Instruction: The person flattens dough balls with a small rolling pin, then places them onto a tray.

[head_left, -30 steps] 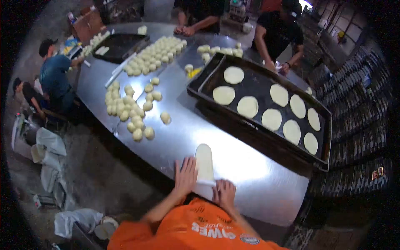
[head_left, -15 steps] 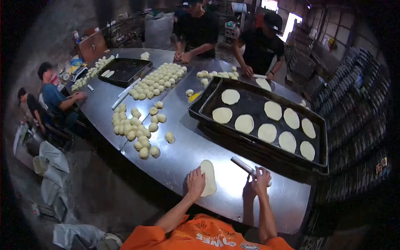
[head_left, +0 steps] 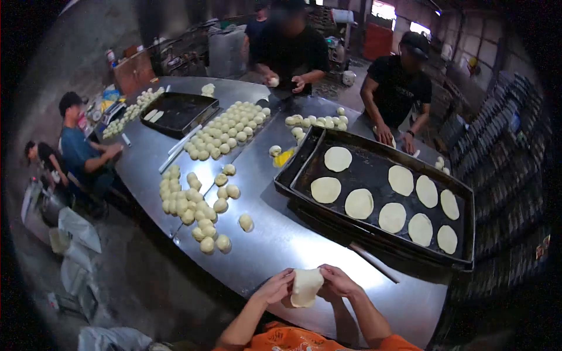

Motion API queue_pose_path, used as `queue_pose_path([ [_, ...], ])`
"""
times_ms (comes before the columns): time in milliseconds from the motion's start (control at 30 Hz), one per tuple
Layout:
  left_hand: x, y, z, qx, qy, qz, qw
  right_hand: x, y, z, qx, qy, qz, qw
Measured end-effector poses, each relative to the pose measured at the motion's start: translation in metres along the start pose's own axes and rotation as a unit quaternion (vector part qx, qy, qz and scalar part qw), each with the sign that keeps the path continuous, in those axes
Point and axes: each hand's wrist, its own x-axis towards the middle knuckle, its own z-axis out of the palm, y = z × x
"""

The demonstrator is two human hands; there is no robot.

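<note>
A flattened piece of dough (head_left: 306, 288) hangs between my two hands, lifted off the metal table near its front edge. My left hand (head_left: 277, 286) pinches its left side, and my right hand (head_left: 339, 281) grips the upper right corner. To the right, a rolling pin (head_left: 374, 262) lies on the table, beside the near side of a large black baking tray (head_left: 374, 233). Several flat dough rounds (head_left: 359, 203) rest inside that tray. A single dough ball (head_left: 246, 223) sits left of the tray, near a loose pile of dough balls (head_left: 193, 202).
Rows of dough balls (head_left: 225, 133) cover the middle of the metal table (head_left: 257, 193). A second black tray (head_left: 178, 111) stands farther back. Two co-workers (head_left: 398, 88) work across the table; another person (head_left: 82, 143) is at the left. Stacked trays (head_left: 497, 152) rise at the right.
My right hand has let go of the rolling pin, which now lies by the tray. Both hands have raised the dough from the table. The view has shifted slightly.
</note>
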Motion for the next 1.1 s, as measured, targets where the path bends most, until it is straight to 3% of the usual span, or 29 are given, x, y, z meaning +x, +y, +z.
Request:
queue_pose_path([
  [67,0.020,0.031,0.018,0.031,-0.035,0.028,0.999,-0.008,-0.044,0.015,0.139,0.099,0.066,0.983],
  [100,0.033,0.050,0.030,0.049,-0.008,0.079,0.996,-0.005,-0.067,0.010,0.175,0.096,0.044,0.979],
  [133,0.057,0.085,0.038,0.084,-0.091,0.083,0.989,-0.004,-0.098,0.001,0.145,0.076,-0.029,0.986],
  [167,0.068,0.124,0.075,0.131,-0.077,0.083,0.985,0.002,-0.129,-0.006,0.106,0.110,-0.108,0.982],
  [200,0.098,0.158,0.085,0.250,-0.087,0.094,0.960,-0.001,-0.173,-0.008,0.111,0.113,-0.130,0.979],
  [233,0.105,0.198,0.128,0.339,-0.059,0.080,0.936,0.005,-0.204,-0.021,0.109,0.155,-0.132,0.973],
  [300,0.171,0.243,0.156,0.395,-0.175,0.157,0.888,0.023,-0.258,-0.057,0.093,0.191,-0.131,0.968],
  [367,0.227,0.277,0.185,0.386,-0.212,0.101,0.892,0.043,-0.296,-0.107,0.070,0.182,-0.120,0.973],
  [400,0.243,0.281,0.203,0.383,-0.148,0.084,0.908,0.055,-0.306,-0.131,0.063,0.178,-0.114,0.975],
  [600,0.349,0.267,0.221,0.334,-0.089,0.038,0.937,0.128,-0.318,-0.240,0.001,0.310,-0.052,0.949],
  [667,0.369,0.250,0.215,0.311,-0.094,0.031,0.945,0.151,-0.304,-0.276,-0.151,0.316,-0.065,0.934],
  [700,0.376,0.239,0.209,0.438,-0.008,0.194,0.878,0.155,-0.299,-0.275,-0.286,0.369,-0.155,0.871],
  [733,0.381,0.230,0.202,0.543,0.078,0.348,0.761,0.160,-0.303,-0.276,-0.391,0.392,-0.169,0.815],
  [767,0.381,0.224,0.190,0.581,0.046,0.381,0.717,0.156,-0.299,-0.274,-0.456,0.429,-0.252,0.738],
  [800,0.358,0.223,0.187,0.582,0.053,0.378,0.718,0.141,-0.305,-0.253,-0.511,0.458,-0.332,0.648],
  [867,0.287,0.222,0.189,0.471,-0.063,0.439,0.762,0.080,-0.330,-0.172,-0.397,0.469,-0.391,0.685],
  [900,0.248,0.219,0.185,0.464,-0.058,0.437,0.768,0.045,-0.336,-0.136,-0.396,0.484,-0.408,0.665],
  [967,0.185,0.195,0.152,0.432,-0.038,0.446,0.783,-0.024,-0.330,-0.079,-0.422,0.547,-0.493,0.528],
  [1000,0.158,0.176,0.132,0.407,-0.023,0.455,0.791,-0.064,-0.315,-0.071,-0.435,0.608,-0.499,0.439],
  [1033,0.128,0.160,0.122,0.392,-0.011,0.441,0.807,-0.102,-0.305,-0.061,-0.390,0.518,-0.661,0.376],
  [1067,0.100,0.143,0.114,0.377,0.002,0.426,0.823,-0.157,-0.295,-0.045,-0.444,0.511,-0.668,0.307],
  [1100,0.079,0.124,0.101,0.380,0.033,0.396,0.835,-0.224,-0.281,-0.009,-0.732,0.561,-0.385,0.030],
])
